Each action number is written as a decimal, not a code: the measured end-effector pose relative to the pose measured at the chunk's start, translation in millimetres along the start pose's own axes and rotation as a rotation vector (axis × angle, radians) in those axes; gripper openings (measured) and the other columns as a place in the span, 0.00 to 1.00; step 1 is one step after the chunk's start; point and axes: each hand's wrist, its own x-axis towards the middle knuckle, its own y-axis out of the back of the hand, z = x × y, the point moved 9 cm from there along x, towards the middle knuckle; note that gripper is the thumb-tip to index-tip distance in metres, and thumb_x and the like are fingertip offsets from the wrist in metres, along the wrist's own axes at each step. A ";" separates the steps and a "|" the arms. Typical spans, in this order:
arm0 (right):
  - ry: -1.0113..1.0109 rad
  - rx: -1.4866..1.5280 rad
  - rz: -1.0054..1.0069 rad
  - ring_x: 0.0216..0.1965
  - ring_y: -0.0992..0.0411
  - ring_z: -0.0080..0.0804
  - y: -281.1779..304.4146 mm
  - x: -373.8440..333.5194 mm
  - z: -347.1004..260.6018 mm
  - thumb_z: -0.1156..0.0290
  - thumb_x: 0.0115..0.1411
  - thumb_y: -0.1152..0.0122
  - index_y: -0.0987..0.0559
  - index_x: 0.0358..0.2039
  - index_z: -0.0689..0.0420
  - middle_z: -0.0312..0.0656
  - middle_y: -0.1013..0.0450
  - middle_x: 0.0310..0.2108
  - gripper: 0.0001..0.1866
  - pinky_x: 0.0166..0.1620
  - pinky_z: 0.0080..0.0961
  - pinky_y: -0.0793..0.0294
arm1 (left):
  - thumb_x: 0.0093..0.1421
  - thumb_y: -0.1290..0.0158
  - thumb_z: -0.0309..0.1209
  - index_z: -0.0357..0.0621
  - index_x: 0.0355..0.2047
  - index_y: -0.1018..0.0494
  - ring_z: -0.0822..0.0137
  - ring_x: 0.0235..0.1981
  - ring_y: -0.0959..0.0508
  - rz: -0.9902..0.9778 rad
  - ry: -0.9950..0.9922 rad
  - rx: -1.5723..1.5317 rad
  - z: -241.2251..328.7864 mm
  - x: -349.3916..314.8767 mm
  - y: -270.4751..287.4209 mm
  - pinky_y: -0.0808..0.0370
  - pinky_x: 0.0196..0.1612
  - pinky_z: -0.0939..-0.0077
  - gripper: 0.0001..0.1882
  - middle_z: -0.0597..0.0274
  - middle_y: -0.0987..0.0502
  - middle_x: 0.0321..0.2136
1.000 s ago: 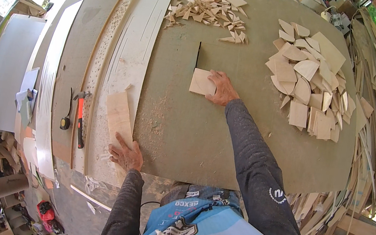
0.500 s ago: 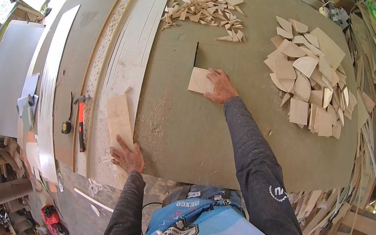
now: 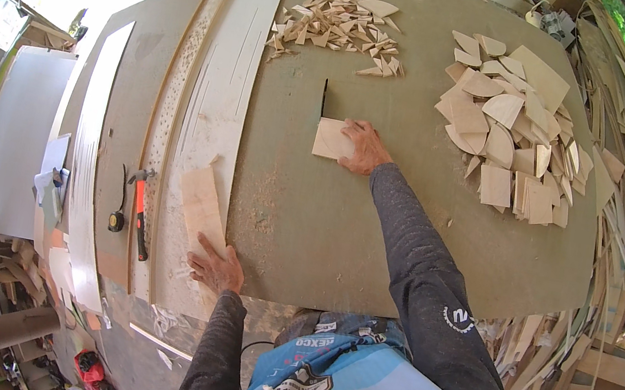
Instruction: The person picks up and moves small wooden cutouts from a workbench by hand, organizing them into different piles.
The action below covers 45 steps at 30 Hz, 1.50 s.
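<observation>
My right hand [image 3: 367, 149] grips the right side of a small square wood piece [image 3: 330, 139], which bears a curved line. The piece lies flat on the green-brown tabletop [image 3: 338, 241]. A thin black upright blade or slot [image 3: 324, 98] meets its upper left corner; which of the two I cannot tell. At the near left, my left hand [image 3: 219, 265] lies with spread fingers on the lower end of a longer pale board [image 3: 202, 197]. That board sits slanted over a long white panel [image 3: 217, 96].
At the right lies a heap of rounded and square wood pieces [image 3: 503, 115]. Small pointed offcuts [image 3: 337, 25] are piled at the far side. A hammer [image 3: 142, 212] and a tape measure [image 3: 116, 221] rest at the left. Sawdust [image 3: 265, 204] dusts the tabletop.
The view has shifted slightly, so the left-side things appear a little lower and farther right. Both hands stay on the same wood pieces, with little visible movement.
</observation>
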 end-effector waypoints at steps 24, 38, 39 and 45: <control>-0.009 0.060 -0.036 0.71 0.45 0.49 -7.2 4.8 15.8 0.63 0.43 0.26 0.26 0.58 0.63 0.51 0.38 0.68 0.40 0.72 0.44 0.42 | 0.67 0.48 0.51 0.63 0.77 0.60 0.33 0.71 0.50 -0.011 -0.009 0.012 1.8 -0.4 -2.8 0.51 0.69 0.29 0.46 0.26 0.51 0.68; 0.013 0.060 -0.050 0.71 0.46 0.48 -4.6 1.3 11.0 0.62 0.43 0.25 0.27 0.59 0.63 0.52 0.40 0.69 0.42 0.73 0.45 0.43 | 0.66 0.48 0.51 0.63 0.77 0.60 0.35 0.70 0.49 0.023 -0.016 0.022 -0.6 0.6 -6.7 0.50 0.68 0.28 0.46 0.27 0.50 0.67; -0.007 0.067 -0.058 0.71 0.46 0.48 -5.5 2.1 13.4 0.62 0.43 0.25 0.27 0.59 0.63 0.51 0.40 0.69 0.42 0.73 0.45 0.43 | 0.66 0.48 0.51 0.63 0.77 0.60 0.35 0.70 0.49 0.015 -0.011 0.024 0.1 0.6 -6.6 0.50 0.68 0.28 0.46 0.27 0.51 0.67; -0.005 0.108 -0.060 0.71 0.46 0.48 -1.8 2.5 12.3 0.63 0.42 0.25 0.27 0.60 0.63 0.51 0.40 0.69 0.42 0.73 0.44 0.44 | 0.67 0.48 0.51 0.63 0.77 0.60 0.35 0.71 0.50 -0.008 -0.001 0.016 0.6 0.5 -2.9 0.51 0.68 0.28 0.46 0.26 0.51 0.68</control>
